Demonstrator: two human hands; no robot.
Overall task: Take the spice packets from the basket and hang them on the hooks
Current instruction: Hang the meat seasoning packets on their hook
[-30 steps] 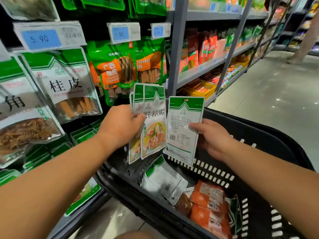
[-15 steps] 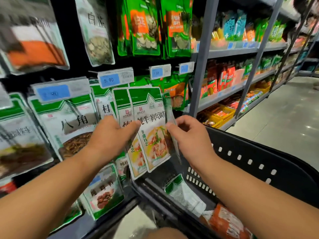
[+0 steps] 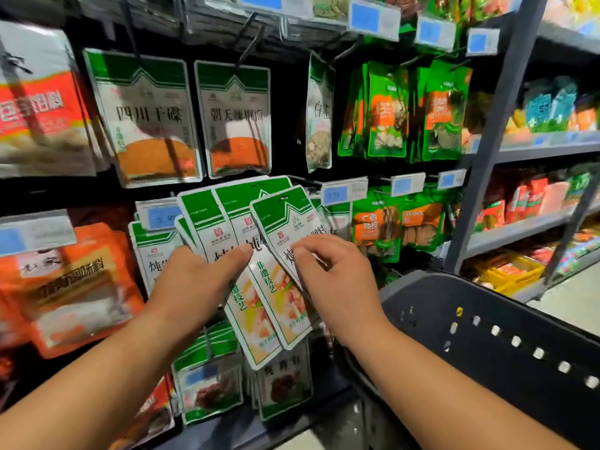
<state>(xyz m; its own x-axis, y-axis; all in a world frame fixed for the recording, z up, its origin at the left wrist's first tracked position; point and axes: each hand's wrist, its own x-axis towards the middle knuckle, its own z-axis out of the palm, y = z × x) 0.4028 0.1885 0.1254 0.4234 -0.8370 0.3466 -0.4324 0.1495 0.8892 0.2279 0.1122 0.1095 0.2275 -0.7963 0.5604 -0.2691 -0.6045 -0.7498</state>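
Left hand (image 3: 198,284) clamps a fan of green spice packets (image 3: 240,254); right hand (image 3: 337,280) pinches the front packet (image 3: 285,222). Black basket (image 3: 487,336) beside them, contents hidden.

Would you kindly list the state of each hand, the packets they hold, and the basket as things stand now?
left hand: shut on a fanned stack of packets, thumb on front.
right hand: pinching the front packet.
held packets: raised before the rack, unhung, overlapping, tilted.
front packet: hang hole visible, not on a hook.
basket: beside the rack; contents out of sight.
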